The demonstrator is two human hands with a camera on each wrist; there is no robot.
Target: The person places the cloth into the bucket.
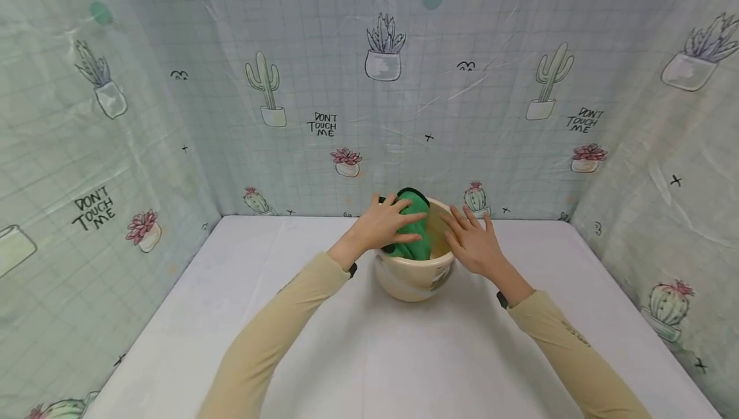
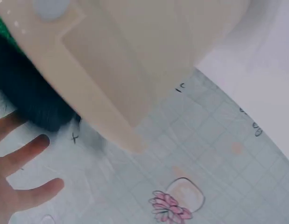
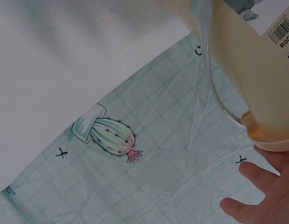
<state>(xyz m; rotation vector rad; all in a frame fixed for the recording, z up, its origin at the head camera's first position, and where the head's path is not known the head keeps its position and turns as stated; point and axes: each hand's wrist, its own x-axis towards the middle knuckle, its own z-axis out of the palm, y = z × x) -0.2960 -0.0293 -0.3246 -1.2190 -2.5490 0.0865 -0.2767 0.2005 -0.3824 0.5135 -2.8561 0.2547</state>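
A cream bucket (image 1: 407, 282) stands upright at the far middle of the table. Inside it sits a soft green thing with a black edge (image 1: 418, 247), rising above the rim; its kind is not clear. My left hand (image 1: 382, 224) is over the bucket's left side with fingers spread in front of the green thing. In the left wrist view, a dark fuzzy part (image 2: 30, 93) shows beside the rim, blurred. At the right rim, my right hand (image 1: 476, 244) has straight fingers; whether they touch the rim cannot be told. The right wrist view shows the bucket's handle (image 3: 207, 70) hanging down its side.
The white tabletop (image 1: 398, 361) extends around the bucket. Behind it hangs a cactus-print cloth (image 1: 323, 72), which also runs along the left and right sides. A barcode label (image 3: 280, 31) is on the bucket's wall.
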